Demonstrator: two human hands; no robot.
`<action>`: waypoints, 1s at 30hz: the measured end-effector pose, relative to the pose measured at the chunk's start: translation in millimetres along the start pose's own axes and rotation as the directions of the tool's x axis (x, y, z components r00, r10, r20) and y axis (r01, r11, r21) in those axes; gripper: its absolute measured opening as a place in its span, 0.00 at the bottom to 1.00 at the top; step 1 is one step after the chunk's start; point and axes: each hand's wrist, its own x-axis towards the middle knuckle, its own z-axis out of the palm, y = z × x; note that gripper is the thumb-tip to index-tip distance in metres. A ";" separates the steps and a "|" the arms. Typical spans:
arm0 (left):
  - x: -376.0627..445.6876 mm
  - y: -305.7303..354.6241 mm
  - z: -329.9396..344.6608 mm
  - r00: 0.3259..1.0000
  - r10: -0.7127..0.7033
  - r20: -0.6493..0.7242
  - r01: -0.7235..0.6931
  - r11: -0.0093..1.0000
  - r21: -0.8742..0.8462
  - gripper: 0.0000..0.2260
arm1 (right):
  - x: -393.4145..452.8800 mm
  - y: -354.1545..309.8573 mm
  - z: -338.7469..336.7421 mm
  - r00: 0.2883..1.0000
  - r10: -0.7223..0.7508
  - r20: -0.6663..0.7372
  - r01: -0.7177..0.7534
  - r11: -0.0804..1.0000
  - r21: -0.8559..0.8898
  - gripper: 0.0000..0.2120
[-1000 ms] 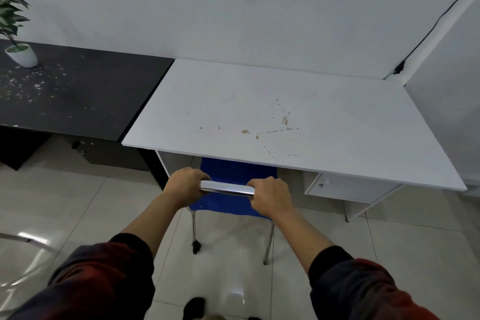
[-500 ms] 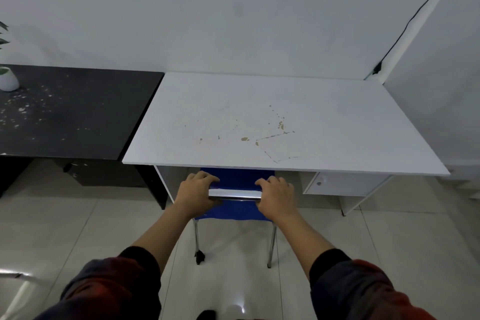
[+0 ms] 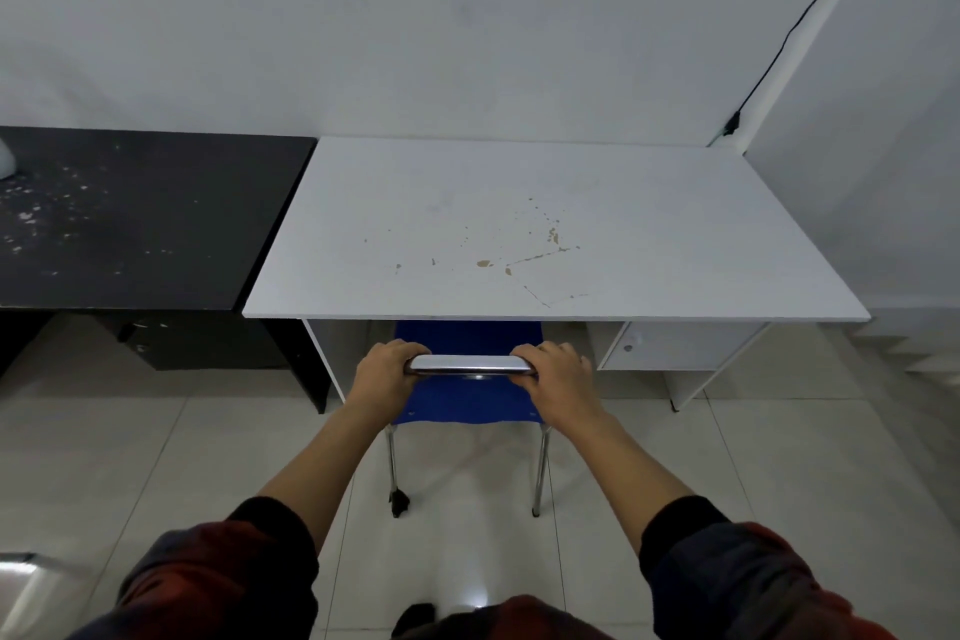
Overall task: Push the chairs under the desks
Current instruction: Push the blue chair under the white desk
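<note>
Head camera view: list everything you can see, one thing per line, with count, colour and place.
White desk: one, white with brown stains, centre, against the wall.
Black desk: one, black with pale specks, left of the white desk, touching it.
Chair: one, blue seat, chrome legs and top bar, partly under the white desk.
Drawer unit: one, white, under the white desk's right side.
Cable: one, black, running down the wall corner at upper right.
White object: one, cut off at the left edge on the black desk.
Left hand: gripping the chair's top bar.
Right hand: gripping the same bar.
</note>
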 end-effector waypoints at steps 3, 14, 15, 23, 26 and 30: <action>-1.9 -1.5 1.2 1.000 0.001 0.006 -0.001 1.000 0.001 0.09 | -0.9 -0.6 -1.4 0.999 0.016 0.040 -0.016 1.000 0.002 0.11; 4.8 2.7 -3.1 0.995 -0.084 0.061 0.079 0.994 0.080 0.16 | 7.7 -4.0 -9.6 0.990 0.090 0.113 -0.090 0.996 -0.009 0.12; 3.0 4.9 -3.0 0.992 -0.105 0.070 0.096 0.987 0.130 0.20 | 6.8 -4.1 -9.8 0.989 0.094 0.113 -0.093 0.996 -0.013 0.13; -33.2 24.7 10.8 0.969 -0.230 0.089 0.210 0.958 0.195 0.42 | -15.0 -16.7 -6.0 0.953 0.187 0.238 -0.177 0.982 -0.064 0.42; -44.3 35.3 14.0 0.963 -0.257 0.078 0.244 0.959 0.142 0.43 | -28.2 -18.1 -3.9 0.953 0.167 0.251 -0.161 0.986 -0.042 0.46; -57.2 48.6 17.4 0.958 -0.277 0.075 0.266 0.956 0.125 0.42 | -37.3 -14.1 -9.6 0.952 0.129 0.277 -0.146 0.989 0.039 0.46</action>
